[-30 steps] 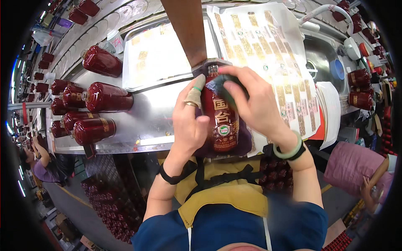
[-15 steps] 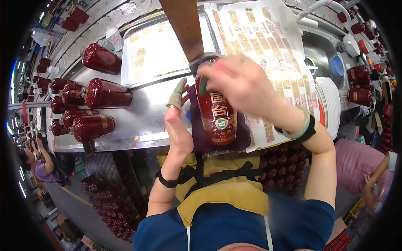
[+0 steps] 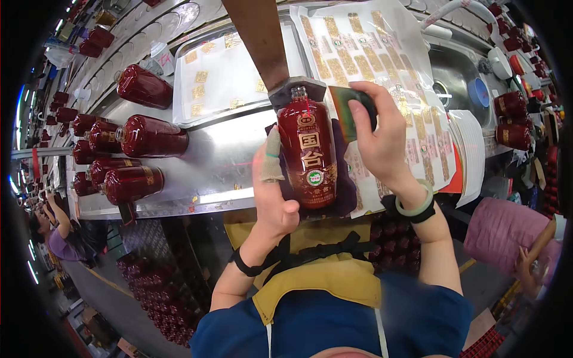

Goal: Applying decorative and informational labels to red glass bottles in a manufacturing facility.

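A dark red glass bottle (image 3: 310,155) with gold lettering and a round green-and-white emblem lies on a dark purple cloth (image 3: 346,194) in front of me, its neck pointing away. My left hand (image 3: 274,191) is against its left side, fingers along the glass and thumb by the base. Pale finger covers wrap some of those fingertips. To the right of the bottle neck, my right hand (image 3: 380,134) grips a scraper (image 3: 353,112) with a flat green-and-orange blade and a dark edge. The blade is held apart from the glass.
Several red bottles (image 3: 154,134) lie at the left. Behind are a tray (image 3: 221,89) with gold decals on white paper, and decal sheets (image 3: 370,65) at right. A brown post (image 3: 256,36) rises beyond the bottle neck. A sink (image 3: 447,77) and another person (image 3: 507,238) are right.
My right hand has moved right and toward me, off the bottle's upper part, with the scraper now in plain sight. My left hand has come in against the bottle's left side.
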Available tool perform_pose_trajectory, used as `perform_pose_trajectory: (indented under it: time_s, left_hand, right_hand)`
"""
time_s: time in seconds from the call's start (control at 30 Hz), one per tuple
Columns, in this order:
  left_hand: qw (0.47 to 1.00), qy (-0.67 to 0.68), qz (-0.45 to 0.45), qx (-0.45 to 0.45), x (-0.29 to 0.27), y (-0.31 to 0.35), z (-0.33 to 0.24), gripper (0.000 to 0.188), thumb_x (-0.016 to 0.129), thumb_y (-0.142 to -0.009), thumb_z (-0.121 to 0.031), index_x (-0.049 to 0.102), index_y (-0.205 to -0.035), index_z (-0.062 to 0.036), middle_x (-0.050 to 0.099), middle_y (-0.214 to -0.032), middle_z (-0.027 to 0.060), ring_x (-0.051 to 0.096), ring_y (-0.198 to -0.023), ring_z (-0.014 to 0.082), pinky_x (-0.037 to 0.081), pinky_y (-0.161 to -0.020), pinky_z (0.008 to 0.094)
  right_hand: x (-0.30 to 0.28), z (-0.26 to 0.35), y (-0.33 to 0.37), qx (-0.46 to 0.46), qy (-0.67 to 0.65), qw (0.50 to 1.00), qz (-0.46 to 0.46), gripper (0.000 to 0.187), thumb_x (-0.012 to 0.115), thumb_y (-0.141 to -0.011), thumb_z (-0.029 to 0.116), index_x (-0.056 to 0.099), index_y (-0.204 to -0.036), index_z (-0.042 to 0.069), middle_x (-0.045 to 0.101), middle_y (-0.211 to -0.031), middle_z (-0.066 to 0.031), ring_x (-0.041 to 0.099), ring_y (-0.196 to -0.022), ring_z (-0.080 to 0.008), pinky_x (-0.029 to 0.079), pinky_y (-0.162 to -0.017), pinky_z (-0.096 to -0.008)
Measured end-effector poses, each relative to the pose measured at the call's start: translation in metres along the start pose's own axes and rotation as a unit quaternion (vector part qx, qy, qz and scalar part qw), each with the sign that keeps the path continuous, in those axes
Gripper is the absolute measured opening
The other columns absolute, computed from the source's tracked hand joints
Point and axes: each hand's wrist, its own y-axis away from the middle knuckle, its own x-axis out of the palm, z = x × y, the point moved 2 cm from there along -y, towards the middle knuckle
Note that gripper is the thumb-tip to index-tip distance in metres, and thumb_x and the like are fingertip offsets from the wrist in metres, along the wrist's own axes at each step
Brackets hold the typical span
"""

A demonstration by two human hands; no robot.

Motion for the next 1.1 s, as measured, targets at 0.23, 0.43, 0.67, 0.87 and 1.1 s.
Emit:
perform_pose_trajectory:
  time_s: [0.23, 0.43, 0.67, 0.87, 1.1]
  left_hand:
    - [0.975, -0.211, 0.052, 0.054, 0.002, -0.017, -0.018, 0.103, 0.049, -0.082, -0.088, 0.057, -0.150, -0.0103, 0.036, -0.155, 0.0323, 0.045, -0.131, 0.0478, 0.038, -0.111, 0.0540]
    - [0.942, -0.300, 0.117, 0.099, -0.006, -0.033, -0.027, 0.096, 0.065, -0.072, -0.083, 0.065, -0.142, -0.0173, 0.038, -0.147, 0.0283, 0.048, -0.120, 0.0475, 0.048, -0.100, 0.0531]
    - [0.947, -0.280, 0.122, 0.099, -0.009, -0.057, -0.019, 0.094, 0.075, -0.064, -0.076, 0.069, -0.136, -0.0165, 0.055, -0.117, 0.0177, 0.058, -0.102, 0.0344, 0.054, -0.084, 0.0429]
    - [0.978, -0.194, 0.069, 0.043, -0.017, -0.063, 0.000, 0.094, 0.067, -0.076, -0.078, 0.066, -0.139, -0.0080, 0.057, -0.112, 0.0170, 0.064, -0.087, 0.0332, 0.055, -0.074, 0.0418]
    - [0.992, 0.060, 0.003, -0.113, -0.019, -0.045, 0.013, 0.108, 0.019, -0.097, -0.084, 0.056, -0.143, 0.0066, 0.058, -0.131, 0.0167, 0.062, -0.103, 0.0227, 0.051, -0.090, 0.0366]
  right_hand:
    - [0.005, -0.018, 0.021, 0.103, -0.057, 0.992, 0.045, 0.019, 0.062, -0.102, 0.011, 0.062, -0.118, 0.001, 0.070, -0.087, -0.0140, 0.066, -0.074, -0.0236, 0.050, -0.068, -0.0339]
    - [-0.009, -0.044, 0.025, 0.133, -0.119, 0.984, 0.028, 0.019, 0.063, -0.103, 0.011, 0.063, -0.119, 0.001, 0.065, -0.082, -0.0033, 0.053, -0.068, -0.0079, 0.042, -0.061, -0.0256]
    - [-0.001, -0.031, 0.016, 0.096, -0.156, 0.982, 0.033, 0.020, 0.060, -0.104, 0.008, 0.064, -0.121, 0.000, 0.068, -0.094, -0.0093, 0.062, -0.081, -0.0146, 0.049, -0.073, -0.0303]
    - [-0.012, -0.003, -0.004, -0.050, -0.014, 0.992, 0.118, 0.033, 0.063, -0.096, 0.002, 0.066, -0.128, 0.007, 0.067, -0.101, -0.0151, 0.066, -0.091, -0.0328, 0.054, -0.080, -0.0366]
    - [0.011, 0.050, -0.045, -0.373, 0.196, 0.906, 0.042, 0.028, 0.071, -0.075, 0.016, 0.076, -0.102, 0.013, 0.071, -0.096, 0.0020, 0.062, -0.083, -0.0161, 0.044, -0.079, -0.0334]
